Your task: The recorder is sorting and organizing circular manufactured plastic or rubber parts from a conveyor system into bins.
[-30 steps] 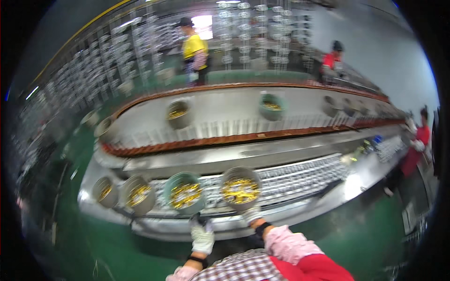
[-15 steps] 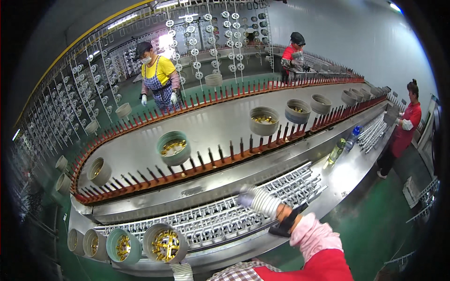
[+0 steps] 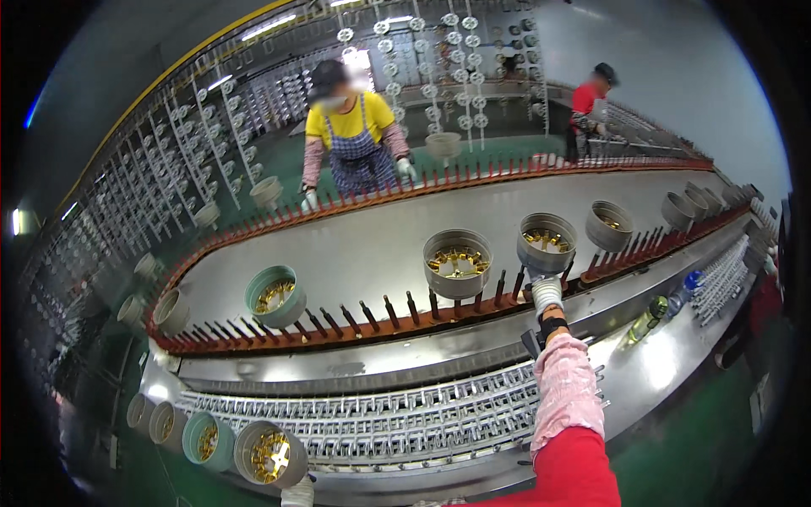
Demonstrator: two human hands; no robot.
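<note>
My right hand [image 3: 546,290], in a white ribbed glove with a dark wrist strap, reaches over the conveyor to the near underside of a grey bowl [image 3: 525,245] holding gold-coloured metal parts. The fingers blend into the bowl's lower wall, so their grip is unclear. At the lower edge, my gloved left hand [image 3: 297,492] is beside another grey bowl [image 3: 246,473] of gold parts, topped by a cross-shaped piece. Its fingers are hidden. A green bowl [image 3: 222,458] and two more grey bowls continue that row. Silver metal bars [image 3: 372,427] lie in rows on the near bench.
Upright dark pins [image 3: 369,314] line the conveyor's edge. A green bowl [image 3: 297,314] and several grey bowls stand along it. Two bottles [image 3: 649,319] lie at right. A co-worker in yellow [image 3: 355,131] stands across the line; another in red [image 3: 585,100] works farther back.
My right hand has moved from above the silver bars up and forward to the grey bowl on the conveyor. The view has shifted, and the co-worker in yellow leans nearer the line.
</note>
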